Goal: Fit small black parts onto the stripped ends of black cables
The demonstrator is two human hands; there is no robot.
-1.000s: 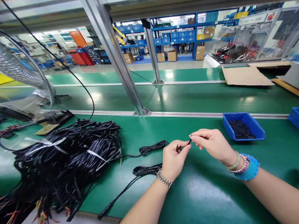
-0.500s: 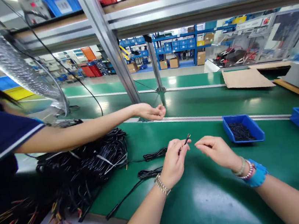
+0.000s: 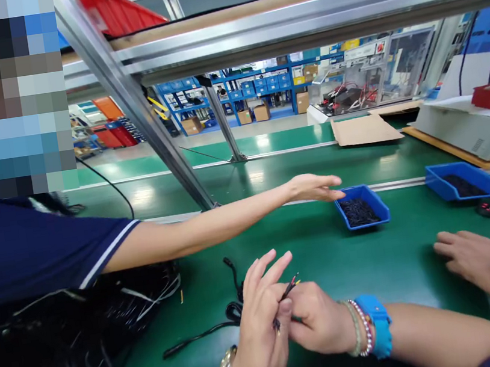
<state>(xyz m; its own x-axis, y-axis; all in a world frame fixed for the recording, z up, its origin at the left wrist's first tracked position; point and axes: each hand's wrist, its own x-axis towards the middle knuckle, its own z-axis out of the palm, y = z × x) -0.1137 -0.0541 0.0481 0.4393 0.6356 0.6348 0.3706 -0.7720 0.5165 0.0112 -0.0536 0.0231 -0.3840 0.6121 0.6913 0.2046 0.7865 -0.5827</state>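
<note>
My left hand, with a metal watch at the wrist, pinches black cable ends between thumb and index finger; its other fingers are raised. Red and yellow wire tips stick out of the ends. Against it, my right hand, wearing bead bracelets and a blue band, is curled closed at the same cable; what its fingertips hold is hidden. A coiled black cable lies on the green table behind and left of my left hand. Another person's hand reaches to the blue bin of small black parts.
A large heap of black cables lies at the left, below the person's sleeve. A second blue bin stands at the right. Another hand with a blue band rests on the table at the right. A metal post rises behind.
The view has turned right. My hands have come together at the cable ends. The other person's arm has stretched right to the blue bin, and more hands have appeared at the right.
</note>
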